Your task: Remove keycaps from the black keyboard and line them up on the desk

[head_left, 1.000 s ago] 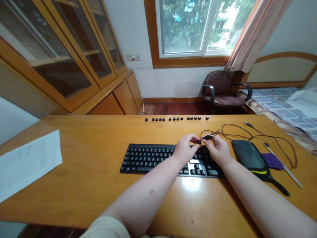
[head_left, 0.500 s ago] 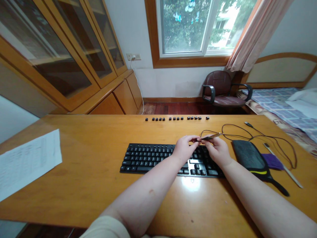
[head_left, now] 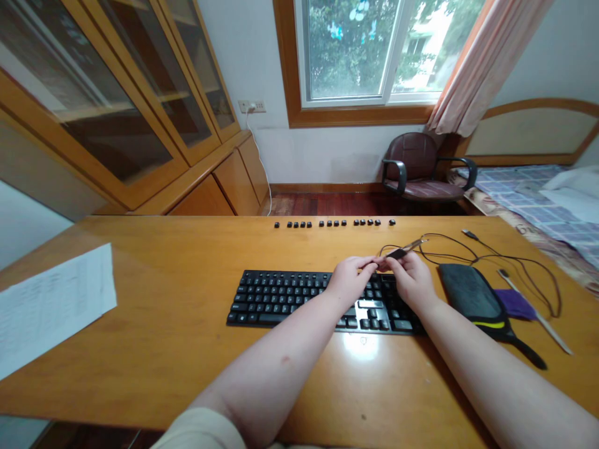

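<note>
A black keyboard (head_left: 290,298) lies on the wooden desk (head_left: 187,268), with some keys gone from its right part. My left hand (head_left: 350,279) and my right hand (head_left: 410,279) meet above the keyboard's upper right edge. The fingers of my right hand are closed round a thin dark tool (head_left: 406,249) that points up and to the right. My left hand pinches at the tool's near tip; what it holds is too small to make out. A row of removed black keycaps (head_left: 333,222) sits along the desk's far edge.
A black cable (head_left: 472,255) loops on the desk to the right, beside a dark pouch (head_left: 470,293), a purple cloth (head_left: 515,304) and a thin stick (head_left: 538,315). A paper sheet (head_left: 47,305) lies at the left. Beyond the desk stand a cabinet, a chair (head_left: 416,168) and a bed.
Both hands have moved slightly away from me toward the keyboard's upper edge. The small dark keycap seen at the fingertips a second ago no longer shows, and the tool tilts more upward.
</note>
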`<state>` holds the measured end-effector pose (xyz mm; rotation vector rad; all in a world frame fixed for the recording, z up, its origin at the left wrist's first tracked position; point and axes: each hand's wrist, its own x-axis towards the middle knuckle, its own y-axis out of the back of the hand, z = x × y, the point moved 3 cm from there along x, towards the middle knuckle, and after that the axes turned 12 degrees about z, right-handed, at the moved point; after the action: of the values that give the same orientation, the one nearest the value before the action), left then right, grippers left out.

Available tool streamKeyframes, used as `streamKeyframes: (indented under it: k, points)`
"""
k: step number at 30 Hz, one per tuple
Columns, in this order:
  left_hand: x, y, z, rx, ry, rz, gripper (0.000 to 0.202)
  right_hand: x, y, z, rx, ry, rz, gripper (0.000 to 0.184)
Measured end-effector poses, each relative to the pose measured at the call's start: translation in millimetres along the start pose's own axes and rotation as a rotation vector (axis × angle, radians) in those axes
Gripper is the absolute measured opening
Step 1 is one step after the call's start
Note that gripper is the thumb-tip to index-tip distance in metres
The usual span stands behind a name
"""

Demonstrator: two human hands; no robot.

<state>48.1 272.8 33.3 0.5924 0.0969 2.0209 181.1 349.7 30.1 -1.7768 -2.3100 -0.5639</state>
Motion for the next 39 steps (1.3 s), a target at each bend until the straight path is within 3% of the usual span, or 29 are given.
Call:
streamKeyframes:
  k: [5, 14, 22, 25, 31, 34, 39]
  points:
    - [1, -0.7, -1, -0.038, -0.016, -0.016, 0.033, 2, -3, 1, 0.169, -0.091, -0.007, 0.025]
    - [2, 0.1, -3, -0.057, 0.053, 0.000, 0.031, 5, -2, -4, 0.256, -0.178, -0.081, 0.031]
    - [6, 1.7, 0, -0.279, 0.257, -0.002, 0.027, 4, -3, -6, 0.292, -0.193, -0.138, 0.032]
    - [7, 2.2, 4, -0.327, 0.271, -0.035, 0.025, 3, -4, -7, 0.293, -0.184, -0.135, 0.032]
    - [6, 3.0, -2, -0.247, 0.294, 0.088, 0.025, 4, 3, -10, 0.249, -0.066, -0.020, 0.019]
    - [6, -1.0, -7, -0.324, 0.335, 0.113, 0.026, 6, 7, -9, 0.261, -0.011, 0.040, 0.011]
    - [5, -7.8, -17, -0.425, 0.355, 0.095, 0.037, 11, 8, -16, -0.054, 0.237, -0.059, 0.005]
